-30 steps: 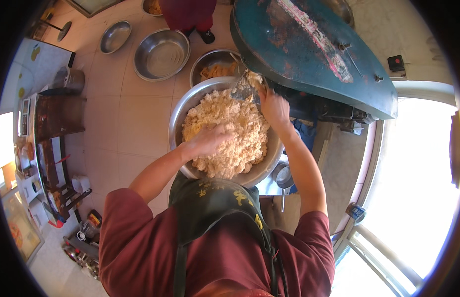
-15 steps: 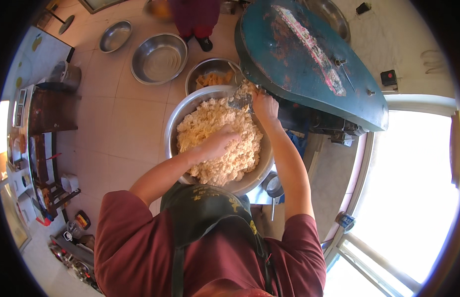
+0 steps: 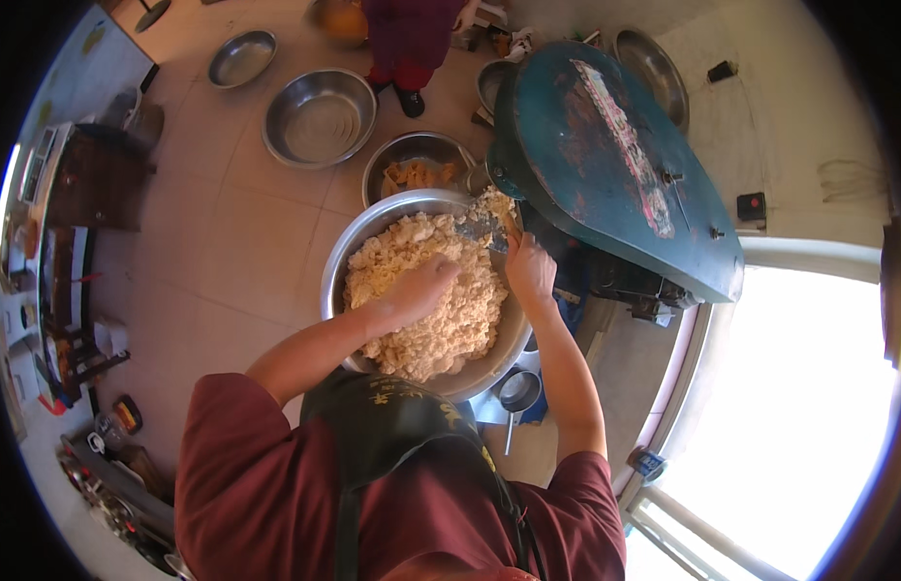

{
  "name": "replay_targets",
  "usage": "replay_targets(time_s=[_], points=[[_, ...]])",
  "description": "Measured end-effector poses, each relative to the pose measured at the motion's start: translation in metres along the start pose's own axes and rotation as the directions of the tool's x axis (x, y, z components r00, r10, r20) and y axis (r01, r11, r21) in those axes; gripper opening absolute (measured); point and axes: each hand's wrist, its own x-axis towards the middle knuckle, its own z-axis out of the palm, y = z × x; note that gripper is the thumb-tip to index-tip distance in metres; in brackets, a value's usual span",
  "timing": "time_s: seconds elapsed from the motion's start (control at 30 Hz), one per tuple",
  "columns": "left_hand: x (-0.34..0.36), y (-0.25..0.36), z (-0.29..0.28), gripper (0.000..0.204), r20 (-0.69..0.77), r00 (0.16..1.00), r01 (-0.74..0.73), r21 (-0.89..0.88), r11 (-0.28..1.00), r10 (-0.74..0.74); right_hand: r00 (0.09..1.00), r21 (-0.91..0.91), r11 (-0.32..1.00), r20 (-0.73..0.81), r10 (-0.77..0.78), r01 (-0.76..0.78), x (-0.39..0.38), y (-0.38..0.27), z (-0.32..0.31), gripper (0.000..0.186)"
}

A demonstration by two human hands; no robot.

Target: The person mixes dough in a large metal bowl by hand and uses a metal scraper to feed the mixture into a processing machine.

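Observation:
A large metal basin (image 3: pixel 331 276) in front of me holds a heap of pale, crumbly mash (image 3: pixel 450 334). My left hand (image 3: pixel 421 289) rests on the heap, fingers curled inward; what lies inside them is hidden. At the far right rim, my right hand (image 3: pixel 531 268) is closed round the handle of a scraper. The scraper's metal blade (image 3: pixel 481 229) is smeared with mash and tilts over the basin. Clumps of mash (image 3: pixel 496 202) cling just beyond it, by the outlet of a green machine (image 3: pixel 596 145).
Behind the basin stands a metal bowl (image 3: pixel 373 155) with orange pieces. Two more metal bowls, a wide one (image 3: pixel 320 116) and a smaller one (image 3: pixel 242 58), sit on the tiled floor. A person (image 3: pixel 407 44) stands beyond. A saucepan (image 3: pixel 520 389) is at the basin's right.
My view has shifted, so the basin and machine sit lower in the picture. The right hand and scraper have drawn slightly back from the outlet. The left hand stays on the mash, fingers curled.

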Motion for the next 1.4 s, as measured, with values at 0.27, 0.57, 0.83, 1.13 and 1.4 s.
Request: replay_targets(time_s=[0.27,0.57,0.83,1.13,1.4], points=[[0.0,0.001,-0.001,0.044,-0.014,0.997,0.071,0.107,0.992,-0.07,0.999,-0.021,1.0,0.048,-0.003,0.004,0.016,-0.019,0.004,0.031],[-0.012,-0.04,0.019,0.05,0.02,0.984,0.172,-0.31,0.935,-0.175,0.985,0.005,0.988,0.084,0.153,-0.154,0.016,-0.008,0.024,0.034],[-0.013,-0.042,0.022,0.051,0.097,0.99,0.114,-0.139,0.984,-0.101,0.981,-0.045,0.99,0.134,0.138,-0.133,0.031,-0.002,0.028,0.037],[-0.014,-0.02,0.016,0.053,-0.053,0.994,0.081,-0.268,0.96,-0.099,0.993,-0.013,0.995,0.065,0.099,-0.098,0.033,-0.017,0.028,0.039],[-0.003,-0.009,0.008,0.052,0.071,0.969,0.245,-0.335,0.91,-0.235,0.991,-0.048,0.993,0.071,0.113,-0.11,0.041,-0.009,0.042,0.037]])
